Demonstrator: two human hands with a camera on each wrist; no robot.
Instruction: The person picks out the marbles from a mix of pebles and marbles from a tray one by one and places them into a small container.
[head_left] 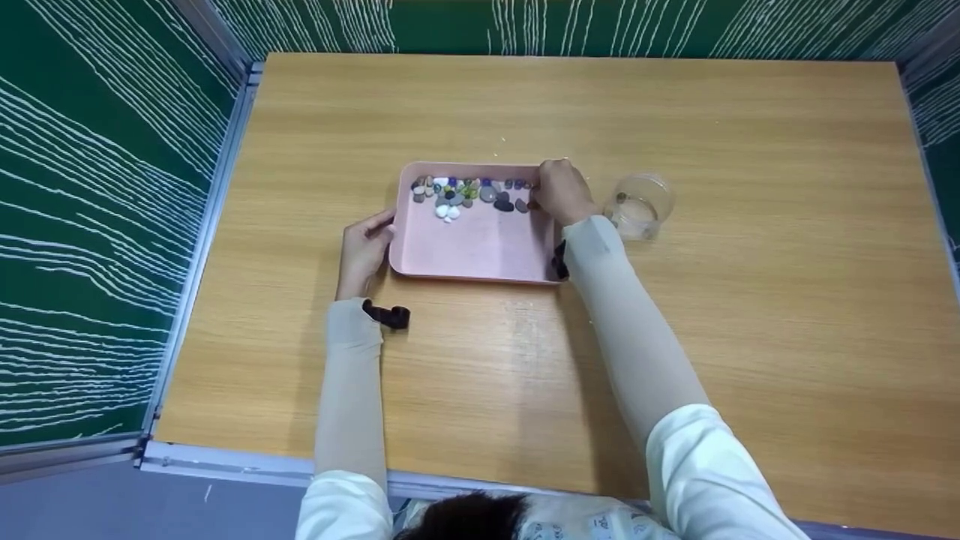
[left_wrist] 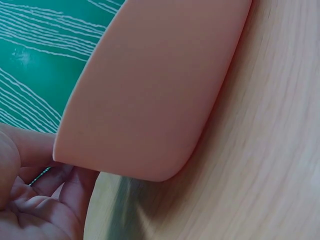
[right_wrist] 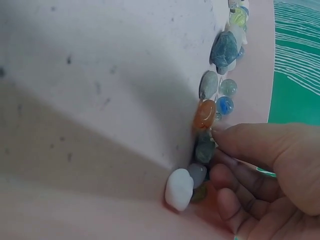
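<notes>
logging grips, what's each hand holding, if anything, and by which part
The left hand holds the pink tray by its left side. The right hand is at the stones; whether it grips one cannot be told.

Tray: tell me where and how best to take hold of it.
Grip the tray by the rims of its two short walls, near their middles, coming from outside left and right. It is a shallow rectangle with raised walls; the stones crowd toward the far wall, so the short sides are probably easier to hold.
</notes>
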